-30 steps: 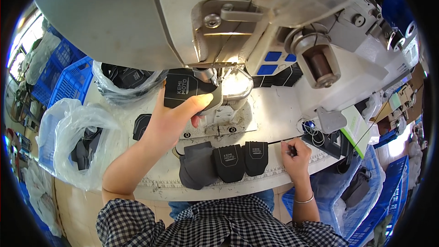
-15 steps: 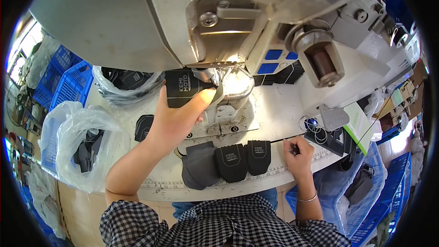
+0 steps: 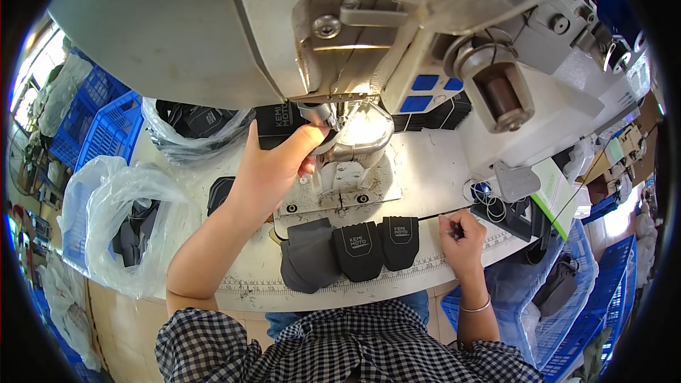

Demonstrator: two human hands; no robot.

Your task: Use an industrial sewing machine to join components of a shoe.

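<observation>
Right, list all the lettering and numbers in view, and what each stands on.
Wording is left uncopied here.
Black piece at the left hand: pale lettering.
Middle front-row black piece: pale lettering.
Right front-row black piece: pale lettering.
Ruler strip: numbers too small to read.
Green-and-white box: print too blurred to read.

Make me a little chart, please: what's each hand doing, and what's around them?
Left hand: holding a black fabric piece at the sewing machine
Right hand: curled around something dark, too small to tell
White table: grey fabric piece beside two black pieces
Person's left: clear plastic bags with dark things inside
</observation>
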